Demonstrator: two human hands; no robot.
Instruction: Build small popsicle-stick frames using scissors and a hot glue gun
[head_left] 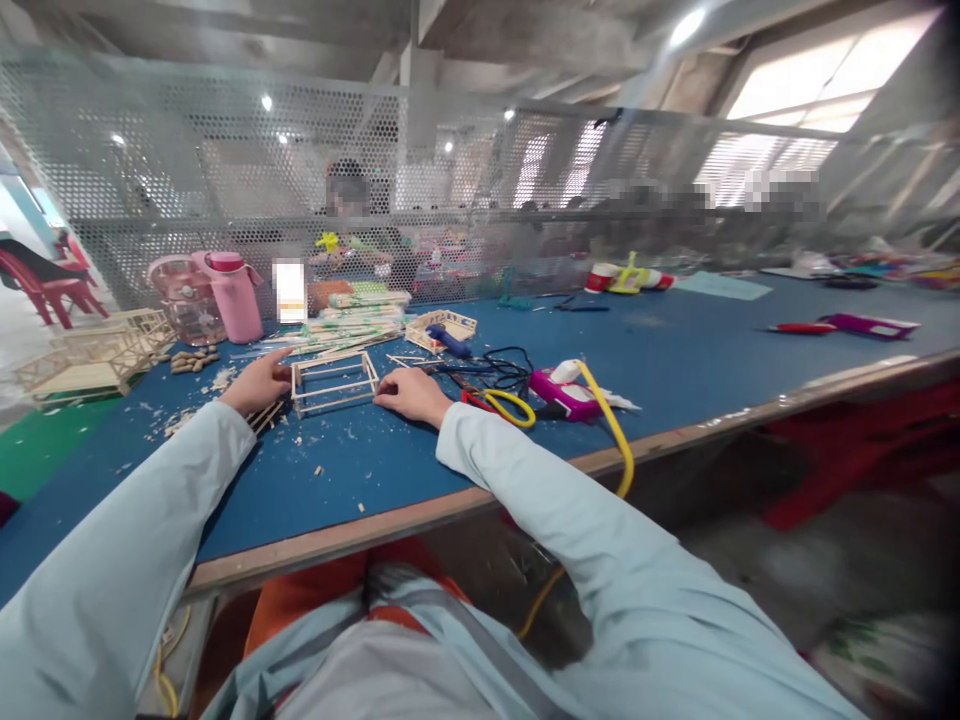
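As the wooden frame [334, 385] is touched on the table [697, 350] by the left hand [259, 384] and right hand [415, 396], apart at opposite ends, their grip unclear, pressure is best applied lightly and evenly.

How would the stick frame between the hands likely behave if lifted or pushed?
The stick frame is probably light for its size: thin bars around open gaps. It looks stiff, with straight sides, yet might crack at its slim corners. Low and wide on the table, it would likely slide before tipping.

Loose, creased, pale blue long sleeves [592, 530]
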